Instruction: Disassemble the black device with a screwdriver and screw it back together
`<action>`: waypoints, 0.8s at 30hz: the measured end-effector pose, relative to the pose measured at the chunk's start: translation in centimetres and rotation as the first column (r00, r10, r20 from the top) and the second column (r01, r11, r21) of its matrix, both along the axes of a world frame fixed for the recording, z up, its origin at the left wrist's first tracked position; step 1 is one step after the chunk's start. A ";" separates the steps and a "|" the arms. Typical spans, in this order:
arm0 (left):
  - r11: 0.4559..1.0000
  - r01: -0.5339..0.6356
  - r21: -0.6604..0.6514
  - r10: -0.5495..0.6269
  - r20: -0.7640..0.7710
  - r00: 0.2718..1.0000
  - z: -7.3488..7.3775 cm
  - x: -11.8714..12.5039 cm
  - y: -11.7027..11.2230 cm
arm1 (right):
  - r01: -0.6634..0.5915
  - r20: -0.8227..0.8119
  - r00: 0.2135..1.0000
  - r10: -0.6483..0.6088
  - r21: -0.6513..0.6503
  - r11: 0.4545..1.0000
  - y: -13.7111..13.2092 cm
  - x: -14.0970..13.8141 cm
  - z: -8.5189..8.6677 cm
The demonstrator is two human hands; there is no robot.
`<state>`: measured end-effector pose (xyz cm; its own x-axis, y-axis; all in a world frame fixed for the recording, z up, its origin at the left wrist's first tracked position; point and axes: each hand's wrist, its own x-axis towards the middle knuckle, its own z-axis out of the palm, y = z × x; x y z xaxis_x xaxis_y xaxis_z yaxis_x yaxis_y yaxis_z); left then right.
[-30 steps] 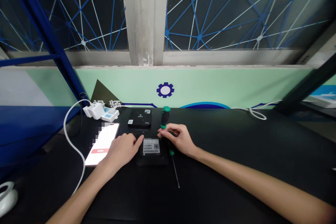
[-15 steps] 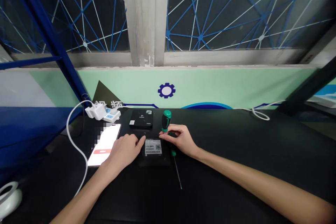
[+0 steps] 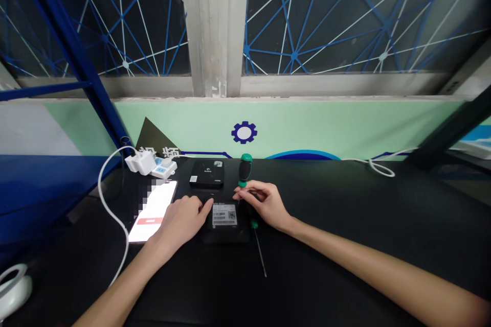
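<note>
Head view: your open left hand touches the labelled black device; your curled right hand sits beside a green-handled screwdriver, its grip unclear.

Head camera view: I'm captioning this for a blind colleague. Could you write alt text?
Two bare hands work at a black tabletop: the left hand touches a black labelled box, and the right hand hovers at its far edge beside a green-handled screwdriver. A smartphone and another black box lie nearby.

Left hand bare, slender fingers; right hand same; left forearm, right forearm slim, bare to frame edge.
</note>
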<state>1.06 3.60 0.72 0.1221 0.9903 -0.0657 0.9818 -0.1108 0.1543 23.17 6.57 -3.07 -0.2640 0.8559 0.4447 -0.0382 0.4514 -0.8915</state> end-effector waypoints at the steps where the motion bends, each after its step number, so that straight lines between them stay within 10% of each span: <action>1: 1.000 0.002 0.000 -0.002 0.001 1.000 0.0 0.0 0.0 | 0.004 -0.009 1.000 -0.004 0.001 1.000 0.0 0.0 0.0; 24: 0.998 -0.029 0.047 0.030 -0.034 0.999 0.3 0.3 -0.3 | 0.197 0.192 0.960 -0.203 0.053 0.979 0.6 0.2 -0.4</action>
